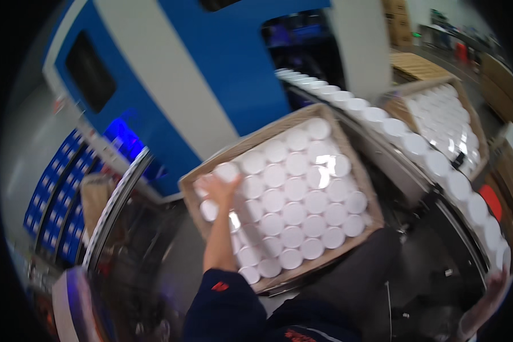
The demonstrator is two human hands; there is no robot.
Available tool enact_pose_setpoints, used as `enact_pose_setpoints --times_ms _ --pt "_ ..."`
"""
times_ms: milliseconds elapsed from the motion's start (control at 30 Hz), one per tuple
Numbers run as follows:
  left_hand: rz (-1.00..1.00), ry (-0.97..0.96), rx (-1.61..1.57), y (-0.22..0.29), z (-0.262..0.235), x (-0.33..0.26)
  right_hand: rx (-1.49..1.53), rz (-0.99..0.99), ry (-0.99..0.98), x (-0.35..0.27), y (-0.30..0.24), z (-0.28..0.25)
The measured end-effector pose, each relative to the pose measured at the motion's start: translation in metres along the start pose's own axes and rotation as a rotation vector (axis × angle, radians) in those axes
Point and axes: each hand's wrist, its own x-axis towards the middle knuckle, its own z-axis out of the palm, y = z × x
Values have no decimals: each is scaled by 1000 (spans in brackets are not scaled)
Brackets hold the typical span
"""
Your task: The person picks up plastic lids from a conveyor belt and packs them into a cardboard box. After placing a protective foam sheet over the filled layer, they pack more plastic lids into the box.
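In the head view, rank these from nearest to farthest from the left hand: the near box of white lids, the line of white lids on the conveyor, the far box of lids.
From the left hand:
1. Near box of white lids, under the hand; its fingers touch the lids.
2. Line of white lids on the conveyor, to the right, past that box.
3. Far box of lids, beyond the conveyor, upper right.

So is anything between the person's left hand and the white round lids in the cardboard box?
Nothing visible. The left hand already reaches into the near-left corner of the cardboard box, resting on the white lids packed there. Motion blur hides whether the fingers grip one.
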Motion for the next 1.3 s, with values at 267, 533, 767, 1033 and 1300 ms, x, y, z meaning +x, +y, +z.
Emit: enact_pose_setpoints --times_ms 267,533,767,1033,1300 --pt "600 534 -398 53 -116 -46 296 13 -124 22 -70 29" --pt "1426 -331 -1191 286 -196 -325 294 8 -200 31 -63 -9" --pt "1565 -506 -1190 369 -260 -487 325 128 42 63 -31 -64" --pt "1998 -595 -768 383 -212 -538 38 666 -14 78 69 -99" --pt "2069 -713 -1069 351 -194 -496 -262 387 2 70 76 -92"
